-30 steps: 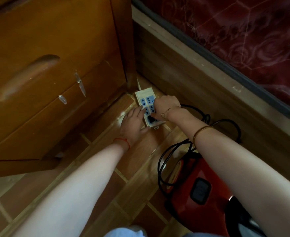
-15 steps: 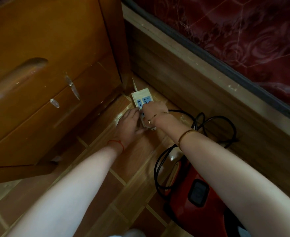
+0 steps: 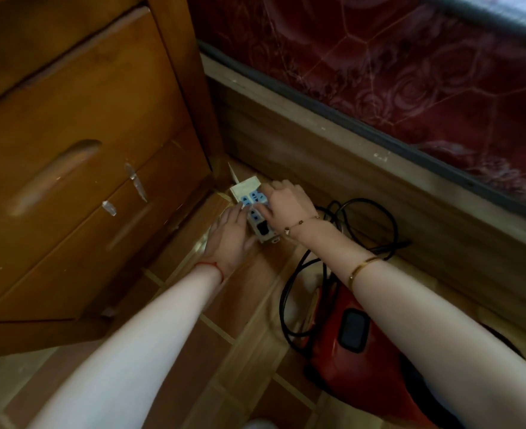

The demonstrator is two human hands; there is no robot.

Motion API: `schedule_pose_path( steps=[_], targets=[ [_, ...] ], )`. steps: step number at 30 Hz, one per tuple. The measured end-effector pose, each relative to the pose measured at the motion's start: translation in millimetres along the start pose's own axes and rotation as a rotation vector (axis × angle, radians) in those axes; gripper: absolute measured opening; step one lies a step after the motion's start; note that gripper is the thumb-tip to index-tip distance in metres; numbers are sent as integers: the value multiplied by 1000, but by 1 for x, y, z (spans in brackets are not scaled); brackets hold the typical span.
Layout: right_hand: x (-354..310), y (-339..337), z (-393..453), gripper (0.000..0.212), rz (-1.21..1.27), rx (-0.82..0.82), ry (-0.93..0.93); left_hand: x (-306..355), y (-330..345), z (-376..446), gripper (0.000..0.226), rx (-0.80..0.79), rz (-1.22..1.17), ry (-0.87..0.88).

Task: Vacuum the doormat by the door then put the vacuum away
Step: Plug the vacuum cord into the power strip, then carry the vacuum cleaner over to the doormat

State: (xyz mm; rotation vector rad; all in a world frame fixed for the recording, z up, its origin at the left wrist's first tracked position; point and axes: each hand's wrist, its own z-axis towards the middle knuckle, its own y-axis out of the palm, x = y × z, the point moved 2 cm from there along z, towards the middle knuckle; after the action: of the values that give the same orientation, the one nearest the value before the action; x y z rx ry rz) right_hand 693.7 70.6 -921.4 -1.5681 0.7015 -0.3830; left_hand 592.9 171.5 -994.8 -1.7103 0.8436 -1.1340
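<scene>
Both hands are down at a white power strip [image 3: 252, 209] lying on the tiled floor [image 3: 168, 360] in the corner between a wooden drawer cabinet [image 3: 79, 168] and a bed frame [image 3: 364, 181]; the left hand [image 3: 229, 236] lies flat and open against the strip's side, steadying it; the right hand [image 3: 286, 204] covers the blue sockets with curled fingers, though whether they are pinched on a plug I cannot tell. The red vacuum [image 3: 357, 360] sits on the floor just beside the bed, its black cord [image 3: 342, 236] looped loosely near the strip. Likely risks: the light strip sliding or lifting if the steadying hand slackens; fingertips straying onto plug prongs; the loose cord loops snagging the right wrist.
</scene>
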Motion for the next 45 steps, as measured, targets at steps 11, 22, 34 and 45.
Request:
schedule_pose_path(
  steps=[11, 22, 34, 45],
  targets=[
    [25, -53, -56, 48, 219, 126, 104, 47, -48, -9, 65, 83, 12, 138],
    [28, -132, -136, 47, 310, 219, 247, 119, -124, -35, 62, 45, 123, 255],
    [45, -309, -299, 36, 486, 302, 449, 289, -251, -129, 56, -136, 142, 485],
    [105, -329, -421, 69, 466, 333, 876, 369, -251, -175, 61, -370, 243, 634]
  ],
)
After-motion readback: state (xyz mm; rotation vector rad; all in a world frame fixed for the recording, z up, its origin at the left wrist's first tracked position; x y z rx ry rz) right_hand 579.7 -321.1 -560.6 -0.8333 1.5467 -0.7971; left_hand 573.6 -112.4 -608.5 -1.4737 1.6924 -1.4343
